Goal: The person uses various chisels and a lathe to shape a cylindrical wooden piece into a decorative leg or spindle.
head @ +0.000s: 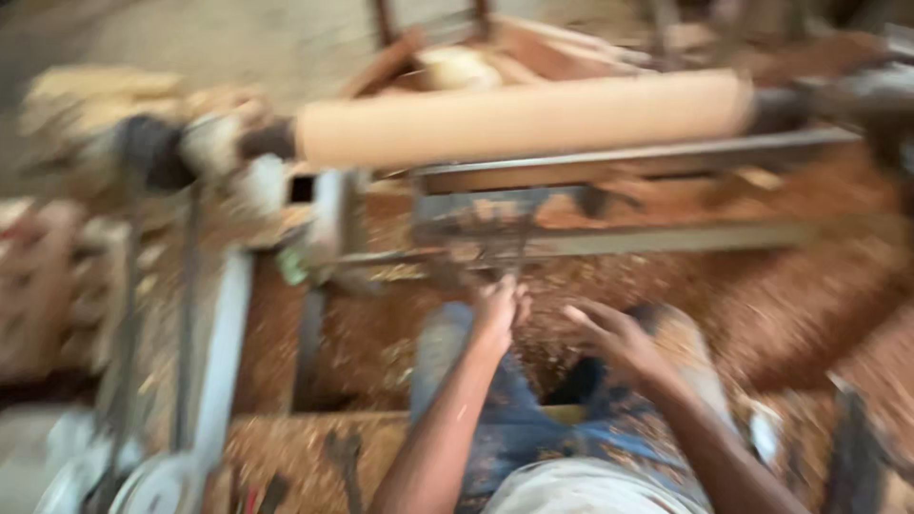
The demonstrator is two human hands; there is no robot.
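Wooden cylinder (519,119) lies crosswise above both hands; left hand (497,309) pinches something on the metal bar (609,243), right hand (609,335) spread open, slightly farther.

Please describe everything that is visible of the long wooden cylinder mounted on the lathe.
The wooden cylinder is long, round and pale tan, with a smooth, bare surface. It lies horizontally, slightly raised toward the right, above the metal rail. Each end meets a dark metal holder of the lathe. The picture is blurred, so no grain can be made out. Neither hand touches it: the left hand and right hand are lower, near the wood shavings.
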